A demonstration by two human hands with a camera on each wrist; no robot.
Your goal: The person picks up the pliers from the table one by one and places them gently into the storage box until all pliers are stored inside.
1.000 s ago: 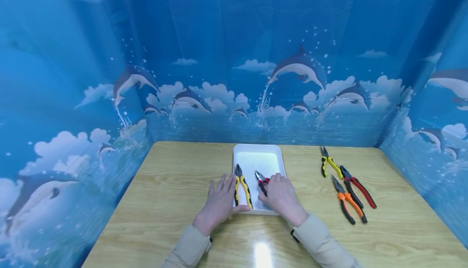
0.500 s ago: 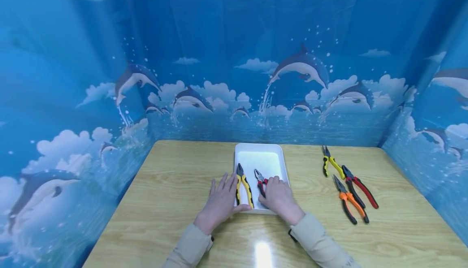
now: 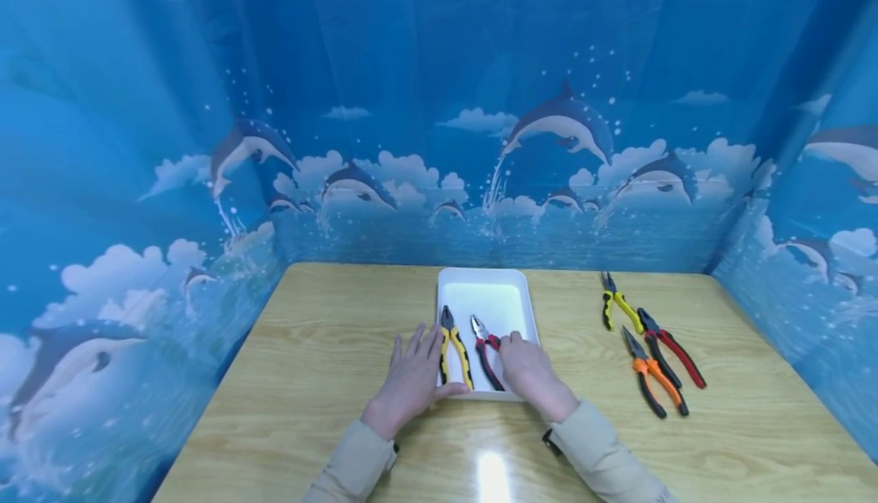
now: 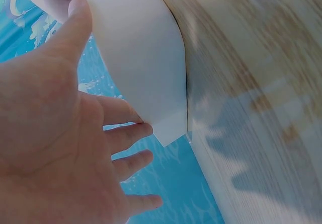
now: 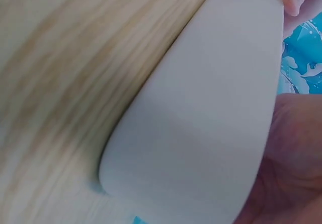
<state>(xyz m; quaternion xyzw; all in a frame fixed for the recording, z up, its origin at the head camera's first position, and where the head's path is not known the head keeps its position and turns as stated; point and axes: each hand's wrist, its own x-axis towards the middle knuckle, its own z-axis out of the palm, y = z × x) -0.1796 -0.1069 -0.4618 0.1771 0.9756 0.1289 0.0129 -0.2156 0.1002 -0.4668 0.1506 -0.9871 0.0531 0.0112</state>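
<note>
A white tray on the table holds two pairs of pliers. Yellow-and-black pliers lie along its left side, jaws pointing away and handles spread. Beside them are red-and-black combination pliers, their left handle bare on the tray floor. Curled fingers of my right hand grip their right handle, which is mostly hidden under it. My left hand rests at the tray's near left corner with straight, spread fingers. In the left wrist view its thumb and fingertips touch the wall of the tray.
On the right of the wooden table lie yellow needle-nose pliers, red-and-black pliers and orange-and-black pliers, close together. A blue dolphin-printed curtain surrounds the table's back and sides.
The red-and-black pliers in the tray have turned slightly and their left handle has come into view as my right hand shifted right. My left hand and the yellow-and-black pliers have stayed put.
</note>
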